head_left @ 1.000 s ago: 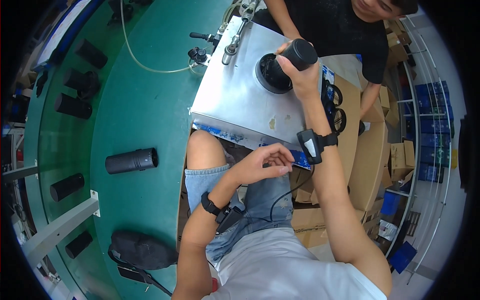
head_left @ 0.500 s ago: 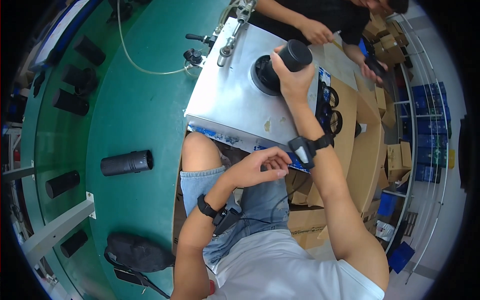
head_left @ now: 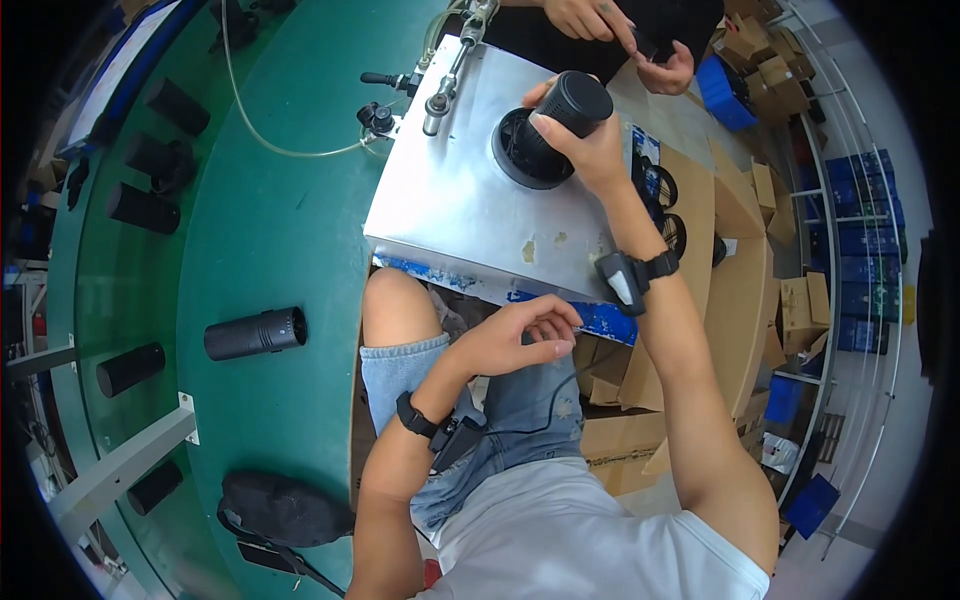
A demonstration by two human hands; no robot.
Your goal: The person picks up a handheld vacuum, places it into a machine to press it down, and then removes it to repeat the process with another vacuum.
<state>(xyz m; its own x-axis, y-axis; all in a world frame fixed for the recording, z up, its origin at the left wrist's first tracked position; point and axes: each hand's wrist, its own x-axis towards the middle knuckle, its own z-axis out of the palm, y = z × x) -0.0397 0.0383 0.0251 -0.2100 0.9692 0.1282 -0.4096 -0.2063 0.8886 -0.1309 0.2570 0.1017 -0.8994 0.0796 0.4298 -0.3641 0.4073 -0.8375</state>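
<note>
My right hand [head_left: 585,145] is wrapped round a black cylinder [head_left: 575,105], tilted up to the right. Its lower end meets a round black holder [head_left: 530,155] on top of the metal box [head_left: 455,190]; how deep it sits there is hidden. Over my lap, my left hand [head_left: 525,330] hangs with loosely curled fingers apart and nothing between them. It is nearest to the box's front edge. Another black cylinder [head_left: 255,334], ribbed around one end, lies on the green table [head_left: 290,240] to the left.
A metal clamp lever [head_left: 455,80] and a valve with a clear hose [head_left: 378,120] stand on the box's left. Black rings [head_left: 670,235] lie beside an open cardboard box [head_left: 700,290] at right. Across from me, a co-worker's hands [head_left: 640,50] hold a small black part. A black bag [head_left: 285,508] lies front left.
My right hand has turned a little on the cylinder and shifted slightly left in the picture. My left hand keeps its place. The co-worker's hands have come together around a black part.
</note>
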